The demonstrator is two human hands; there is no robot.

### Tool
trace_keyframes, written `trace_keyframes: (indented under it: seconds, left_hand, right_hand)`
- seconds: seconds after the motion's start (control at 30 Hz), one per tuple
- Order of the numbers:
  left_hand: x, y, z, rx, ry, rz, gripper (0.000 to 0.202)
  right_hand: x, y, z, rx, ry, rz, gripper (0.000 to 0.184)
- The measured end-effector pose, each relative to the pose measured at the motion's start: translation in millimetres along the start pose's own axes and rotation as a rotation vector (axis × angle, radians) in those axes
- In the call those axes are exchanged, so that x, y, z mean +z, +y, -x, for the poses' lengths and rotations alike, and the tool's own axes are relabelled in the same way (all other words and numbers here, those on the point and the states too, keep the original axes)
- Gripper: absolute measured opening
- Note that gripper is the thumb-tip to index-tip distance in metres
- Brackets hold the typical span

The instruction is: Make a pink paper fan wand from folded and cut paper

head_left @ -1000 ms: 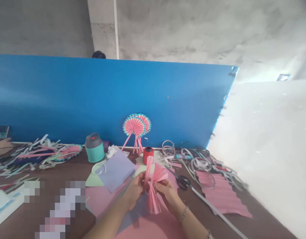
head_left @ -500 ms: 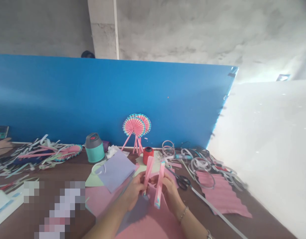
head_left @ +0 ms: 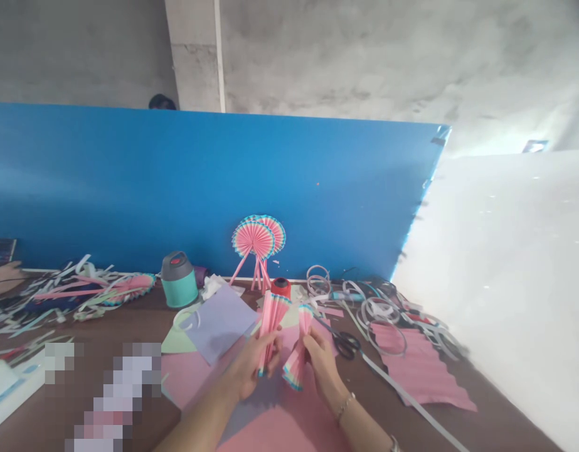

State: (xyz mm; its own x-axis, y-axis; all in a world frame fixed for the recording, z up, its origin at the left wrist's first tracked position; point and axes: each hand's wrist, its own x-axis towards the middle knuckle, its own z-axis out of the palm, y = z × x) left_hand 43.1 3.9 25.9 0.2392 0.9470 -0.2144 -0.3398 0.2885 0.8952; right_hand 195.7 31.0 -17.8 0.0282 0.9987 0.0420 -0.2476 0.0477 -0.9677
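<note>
My left hand (head_left: 249,370) grips the lower end of a folded pink pleated paper (head_left: 271,317) that stands upright and fans slightly at the top. My right hand (head_left: 321,359) pinches a second pleated pink paper fold (head_left: 299,353) with a blue edge, held beside the first. Both hands are over pink and lilac paper sheets (head_left: 289,420) on the brown table (head_left: 129,333). Behind them stands a red thread spool (head_left: 281,287).
Finished pink-and-blue paper fans (head_left: 257,242) lean on the blue partition (head_left: 199,188). A teal jar (head_left: 179,280), a lilac sheet (head_left: 219,321), scissors (head_left: 345,342), a corrugated pink sheet (head_left: 418,370), white paper rings and strips (head_left: 378,307) and paper scraps (head_left: 73,292) lie around. A white wall is at right.
The open pleated fan was folded shut into two narrow bundles, then raised; the left bundle now stands higher and the right one is tilted lower.
</note>
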Motion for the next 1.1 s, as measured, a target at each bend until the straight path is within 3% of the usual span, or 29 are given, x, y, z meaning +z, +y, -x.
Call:
trace_keyframes:
  seconds: [0.13,0.4,0.73,1.1]
  left_hand:
    - [-0.5,-3,-2,-0.060,0.087,0.122,0.037]
    - [-3.1,-9,-3,0.048,-0.009,0.062,0.045]
    - [-4.4,-9,-7,0.034,0.038,0.032,0.049]
    - [-5.1,-9,-6,0.039,-0.004,0.060,0.045]
  right_hand:
    - [2,0,1,-0.019,0.029,0.067,0.035]
    - [10,-9,9,-0.075,0.039,0.078,0.039]
    - [6,-11,7,-0.184,0.127,0.087,0.035]
    - [13,-21,16,-0.070,-0.118,0.015,0.039]
